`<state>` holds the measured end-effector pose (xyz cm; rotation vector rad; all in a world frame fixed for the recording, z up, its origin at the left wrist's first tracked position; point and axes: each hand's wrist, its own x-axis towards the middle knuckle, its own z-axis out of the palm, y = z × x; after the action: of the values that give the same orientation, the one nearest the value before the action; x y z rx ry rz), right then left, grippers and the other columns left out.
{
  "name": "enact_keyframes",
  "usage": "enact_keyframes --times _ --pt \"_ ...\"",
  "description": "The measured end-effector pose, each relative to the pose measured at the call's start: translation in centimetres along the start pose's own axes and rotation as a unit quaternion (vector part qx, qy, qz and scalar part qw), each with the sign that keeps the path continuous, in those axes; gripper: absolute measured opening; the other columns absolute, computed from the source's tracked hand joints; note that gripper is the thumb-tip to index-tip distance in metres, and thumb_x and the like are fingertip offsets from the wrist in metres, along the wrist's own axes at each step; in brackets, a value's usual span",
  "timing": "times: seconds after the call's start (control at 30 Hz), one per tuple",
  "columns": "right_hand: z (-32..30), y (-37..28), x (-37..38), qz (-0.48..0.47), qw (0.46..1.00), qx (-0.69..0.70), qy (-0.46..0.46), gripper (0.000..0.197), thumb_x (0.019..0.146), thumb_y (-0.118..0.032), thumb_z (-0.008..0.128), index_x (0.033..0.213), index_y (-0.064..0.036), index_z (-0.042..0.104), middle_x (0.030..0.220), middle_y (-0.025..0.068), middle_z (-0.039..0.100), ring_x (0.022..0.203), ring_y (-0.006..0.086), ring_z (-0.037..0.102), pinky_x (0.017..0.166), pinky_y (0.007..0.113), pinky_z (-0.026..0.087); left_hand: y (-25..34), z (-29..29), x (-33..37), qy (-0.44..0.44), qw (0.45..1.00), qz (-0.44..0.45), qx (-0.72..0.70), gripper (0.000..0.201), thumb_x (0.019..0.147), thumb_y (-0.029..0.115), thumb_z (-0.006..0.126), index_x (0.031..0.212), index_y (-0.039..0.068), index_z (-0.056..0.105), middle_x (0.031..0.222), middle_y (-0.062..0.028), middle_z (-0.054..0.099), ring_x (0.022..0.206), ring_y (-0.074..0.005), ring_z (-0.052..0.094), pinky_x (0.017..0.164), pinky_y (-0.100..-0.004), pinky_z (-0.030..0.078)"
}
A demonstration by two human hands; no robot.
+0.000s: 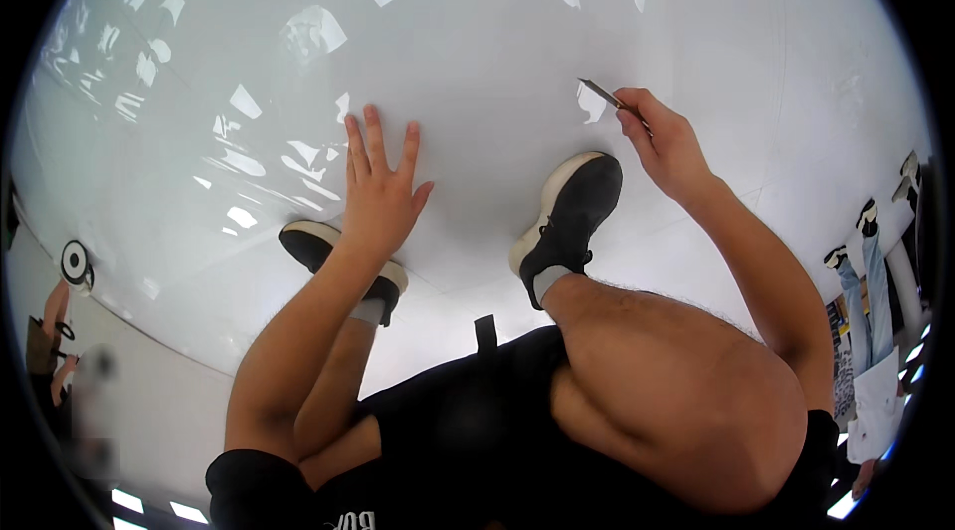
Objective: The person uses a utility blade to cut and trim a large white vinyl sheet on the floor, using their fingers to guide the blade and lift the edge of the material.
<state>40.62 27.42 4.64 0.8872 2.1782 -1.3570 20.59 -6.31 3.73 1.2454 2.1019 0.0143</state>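
My left hand [379, 187] is spread over the glossy white sheet-like surface [477, 63], palm down with the fingers apart. It appears to rest on that surface and holds nothing. On the right, my right hand [665, 144] is closed around a slim dark utility knife [604, 94]. The knife's narrow pointed end juts toward the upper left, close above a bright reflection on the surface. Part of its handle is hidden by my fingers.
My dark shoe [582, 202] with a pale sole stands between my hands, and my other shoe [310, 242] is partly behind my left forearm. Bright reflections scatter across the surface, mostly at left. Other people [875, 301] are at the right and left rims. A round black-and-white object [76, 262] sits far left.
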Motion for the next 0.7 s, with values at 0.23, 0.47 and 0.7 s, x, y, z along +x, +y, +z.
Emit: enact_keyframes --times 0.23,0.47,0.7 --pt "2.7 -0.2 0.1 -0.043 0.990 -0.004 -0.132 0.022 0.105 -0.010 0.060 0.127 -0.0105 0.060 0.102 0.0119 0.071 0.088 0.0318 0.069 0.077 0.041 0.056 -0.5 -2.5 1.0 -0.049 0.998 -0.030 -0.014 0.103 0.080 0.016 0.088 0.166 0.017 0.031 0.169 -0.0371 0.005 0.153 -0.0642 0.011 0.113 -0.0579 0.046" --pt "2.8 -2.0 -1.7 -0.104 0.985 -0.047 -0.130 0.024 0.105 -0.007 0.060 0.128 -0.0101 0.060 0.107 0.0125 0.072 0.095 0.0326 0.071 0.082 0.043 0.057 0.9 -1.1 0.2 -0.074 0.990 -0.071 0.101 0.100 0.080 0.011 0.085 0.166 0.017 0.034 0.170 -0.0351 0.011 0.155 -0.0566 0.023 0.100 -0.0488 0.056" --pt "-3.0 -4.4 -6.4 -0.040 0.989 -0.125 -0.061 0.024 0.106 -0.005 0.060 0.129 -0.0097 0.061 0.093 0.0101 0.070 0.081 0.0248 0.068 0.074 0.036 0.055 1.8 -0.5 4.5 0.038 0.973 0.116 0.194 0.103 0.083 0.027 0.087 0.168 0.019 0.029 0.171 -0.0332 0.010 0.156 -0.0527 0.023 0.112 -0.0536 0.047"
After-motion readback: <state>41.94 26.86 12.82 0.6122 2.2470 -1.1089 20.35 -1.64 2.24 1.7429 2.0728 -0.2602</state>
